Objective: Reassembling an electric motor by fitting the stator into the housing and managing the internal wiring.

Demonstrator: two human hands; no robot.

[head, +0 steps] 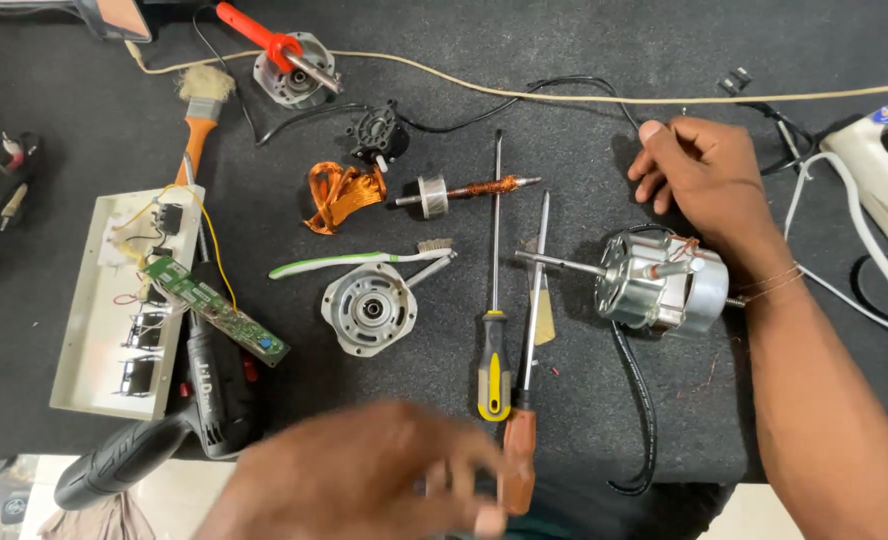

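On a dark mat (614, 60), the right hand (709, 175) rests palm down, fingers loosely spread and holding nothing, just behind the motor (659, 283); the wrist passes over the motor's right end; whether it touches is unclear. Motor lies on its side, silver, shaft pointing left, a black cable (639, 400) running from under it toward the mat's near edge.

Left hand (364, 480) is low in view, blurred, at the near edge; its fingertips sit at the brown handle of one screwdriver (524, 440); cannot tell if the fingers are closed on it or just touching. A second screwdriver (494, 375), yellow and black handle, lies just left of it, both blades pointing away from the person.

Left of those: round metal end cap (369, 308); green and white toothbrush (364, 262) just behind it; copper coil (342, 193) and rotor (464, 190) further back; small black part (378, 133) behind them.

Far left: pale rectangular panel (114, 310) with wires and a green circuit board (214, 308) lying across its corner; black drill (174, 420) beside it; orange-handled brush (199, 115) behind.

Far edge: red-handled tool (264, 35) lying on another metal cap (289, 70); cream cord (524, 90) crossing the mat; white power strip (884, 165) at right, a small round blue label near its far end.
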